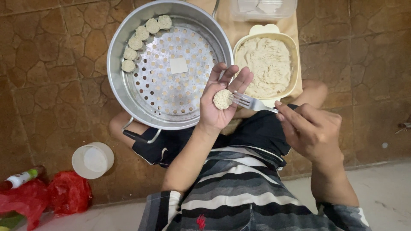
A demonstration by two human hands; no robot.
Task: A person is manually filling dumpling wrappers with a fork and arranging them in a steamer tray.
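Observation:
My left hand [220,102] is palm up over the near rim of a round metal steamer tray [124,92], cupping a small pale dumpling [222,99]. My right hand [310,130] holds a metal fork [250,102] whose tines touch the dumpling's right side. Several finished dumplings [141,38] line the tray's far left wall, and a small white paper square [179,65] lies on its perforated bottom. A cream bowl [295,55] of pale minced filling [265,64] sits just right of the tray.
A clear plastic container [263,8] stands beyond the bowl on a wooden board [233,30]. On the stone-pattern floor at left are a white cup [93,159], a red plastic bag [68,192] and a bottle [19,179]. My knees flank the tray.

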